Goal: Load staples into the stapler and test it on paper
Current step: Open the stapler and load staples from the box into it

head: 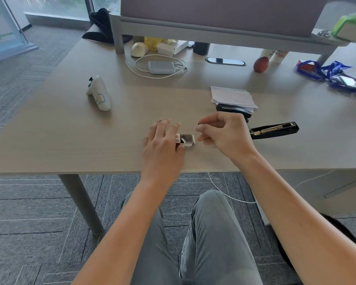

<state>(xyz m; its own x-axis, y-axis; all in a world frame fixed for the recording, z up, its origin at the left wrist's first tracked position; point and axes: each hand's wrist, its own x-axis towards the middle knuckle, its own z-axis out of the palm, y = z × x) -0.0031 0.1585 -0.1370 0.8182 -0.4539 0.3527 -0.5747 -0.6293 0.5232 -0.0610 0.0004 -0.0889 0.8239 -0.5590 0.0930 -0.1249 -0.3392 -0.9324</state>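
Your left hand held the small staple box down on the worktop, fingers curled round its closed end, while your right hand hovered just beside its open end, fingers pinched narrow; whether they held staples I could not tell. The strip would likely be light, stiff and brittle, so take it by its long sides. Beyond the box lay the opened stapler and paper, on smooth laminate.

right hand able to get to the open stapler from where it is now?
Probably yes. The right hand hovers beside the staple box, and the open stapler lies just to its right with bare desk between.
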